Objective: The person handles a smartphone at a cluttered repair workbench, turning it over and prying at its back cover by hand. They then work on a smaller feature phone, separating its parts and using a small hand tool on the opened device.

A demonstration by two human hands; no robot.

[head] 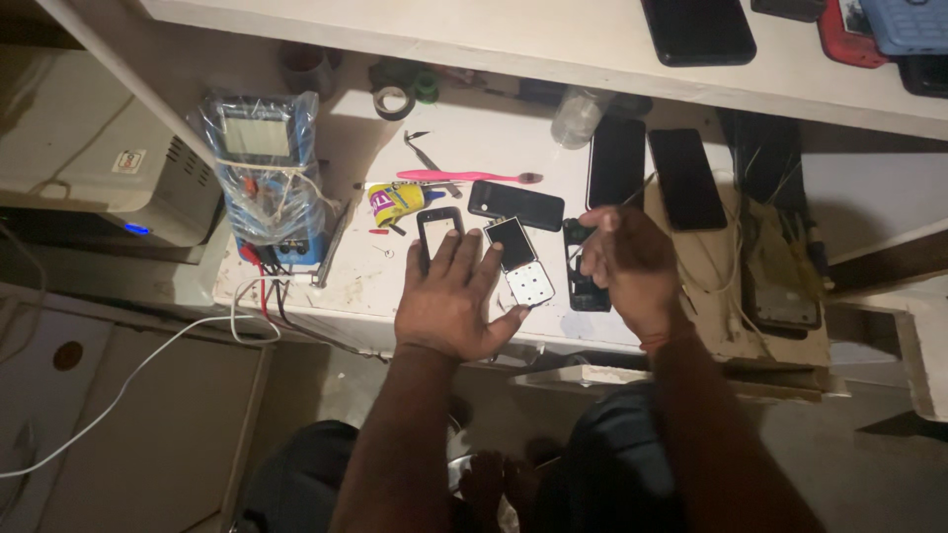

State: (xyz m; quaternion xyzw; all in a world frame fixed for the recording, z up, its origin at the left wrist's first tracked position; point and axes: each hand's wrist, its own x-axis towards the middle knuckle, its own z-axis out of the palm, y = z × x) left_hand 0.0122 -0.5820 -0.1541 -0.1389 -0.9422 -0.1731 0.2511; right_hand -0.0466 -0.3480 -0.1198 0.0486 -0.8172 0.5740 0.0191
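Left hand (pixel 449 296) flat, empty, at nine o'clock of thin light keypad board (pixel 523 262); I'd pinch edges; right hand (pixel 627 259) cupped on black part (pixel 576 235).

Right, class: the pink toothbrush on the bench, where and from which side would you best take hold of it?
Grip the toothbrush at mid-handle, coming from above with fingers pinching across it. It lies flat and runs left to right, bristle head at the right end, and its middle looks bare. A glue tube sits close below its left end and a black phone below its right, so a side approach is likely crowded.
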